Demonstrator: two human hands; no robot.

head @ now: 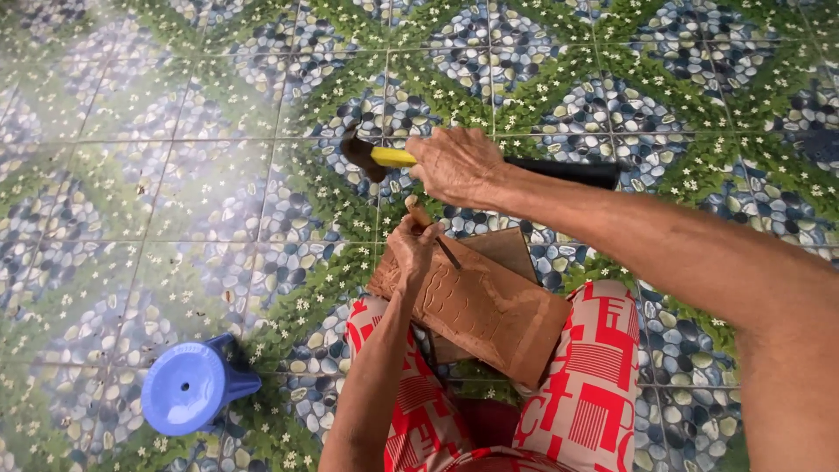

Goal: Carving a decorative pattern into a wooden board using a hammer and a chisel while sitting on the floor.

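At the far left, a small blue plastic stool [190, 387] stands on the patterned tile floor [175, 175], well apart from the work. Moving right, the left hand [412, 247] is closed around a wood-handled chisel [428, 229], its dark blade slanting down onto the brown carved wooden board [476, 301]. That board rests tilted across the person's lap, on red-and-white patterned trousers [594, 367], with a second, plainer board [502, 249] just under its far edge. The carved face shows rows of shallow curved cuts, and the chisel tip touches it near the upper end.

Above the chisel, the right hand [456, 164] is clenched on a hammer with a yellow-and-black handle [489, 162]; its dark head [358, 153] is blurred and sits up and to the left of the chisel's butt, apart from it. The handle's black grip runs out to the right past the wrist.

To carve well here, I judge the chisel wants a steady angle, the left hand gripping low enough to guide the edge while keeping fingers off the butt. Light, square taps would likely suit such shallow lines better than heavy blows. The board lies only on the knees, so pressing it firmly down should stop it from sliding under a strike.
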